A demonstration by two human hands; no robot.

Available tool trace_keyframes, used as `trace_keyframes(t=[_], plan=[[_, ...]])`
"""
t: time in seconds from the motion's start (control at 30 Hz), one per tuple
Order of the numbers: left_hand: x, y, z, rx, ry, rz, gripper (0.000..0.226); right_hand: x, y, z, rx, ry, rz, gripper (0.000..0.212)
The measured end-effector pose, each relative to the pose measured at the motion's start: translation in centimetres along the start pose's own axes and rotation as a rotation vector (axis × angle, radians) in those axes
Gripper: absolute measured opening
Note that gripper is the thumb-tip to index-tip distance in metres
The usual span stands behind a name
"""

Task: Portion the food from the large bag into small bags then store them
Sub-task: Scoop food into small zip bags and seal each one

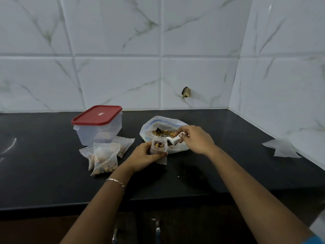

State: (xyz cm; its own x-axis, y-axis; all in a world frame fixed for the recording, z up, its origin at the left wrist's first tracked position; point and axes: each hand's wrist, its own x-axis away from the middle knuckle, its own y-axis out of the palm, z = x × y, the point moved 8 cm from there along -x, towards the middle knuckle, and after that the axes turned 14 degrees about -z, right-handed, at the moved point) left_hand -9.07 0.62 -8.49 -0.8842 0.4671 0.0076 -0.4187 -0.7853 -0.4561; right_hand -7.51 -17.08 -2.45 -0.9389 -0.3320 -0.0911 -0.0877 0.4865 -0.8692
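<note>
I see a smooth black counter point(211, 169) with a faint sheen, and glossy marble-veined tiles point(119, 80) at twelve o'clock. The large bag point(158, 122) and small bag point(161, 160) are thin, crinkled clear plastic. At ten o'clock is a frosted plastic box point(98, 132) with a smooth red lid point(96, 115). The spoon point(173, 139) looks like white plastic, the bracelet point(117, 182) shiny metal.
</note>
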Motion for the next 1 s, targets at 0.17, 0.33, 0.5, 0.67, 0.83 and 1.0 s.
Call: trace_keyframes(t=[0.17, 0.33, 0.5, 0.67, 0.83, 1.0], plan=[[0.7, -0.1, 0.3, -0.034, -0.041, 0.034, 0.034, 1.2, -1.6, 1.1, -0.023, 0.056, 0.107, 0.024], [1.4, 0.0, 0.8, -0.1, -0.027, 0.075, 0.017, 1.4, -0.4, -0.3, 0.062, 0.092, 0.125, 0.027], [1.6, 0.2, 0.9, -0.094, -0.03, 0.053, 0.015, 1.5, 1.5, 2.5, -0.566, 0.224, 0.125, 0.031], [1.3, 0.4, 0.8, -0.098, 0.008, 0.028, 0.021, 2.3, 1.5, 1.2, -0.323, 0.118, 0.173, 0.026], [1.3, 0.9, 1.3, -0.12, 0.082, 0.012, 0.025, 3.0, 1.9, -3.2, 0.047, -0.147, 0.245, 0.027], [0.9, 0.8, 1.3, -0.159, 0.083, 0.005, 0.031, 1.5, 3.3, 2.1, -0.637, 0.219, 0.234, 0.024]])
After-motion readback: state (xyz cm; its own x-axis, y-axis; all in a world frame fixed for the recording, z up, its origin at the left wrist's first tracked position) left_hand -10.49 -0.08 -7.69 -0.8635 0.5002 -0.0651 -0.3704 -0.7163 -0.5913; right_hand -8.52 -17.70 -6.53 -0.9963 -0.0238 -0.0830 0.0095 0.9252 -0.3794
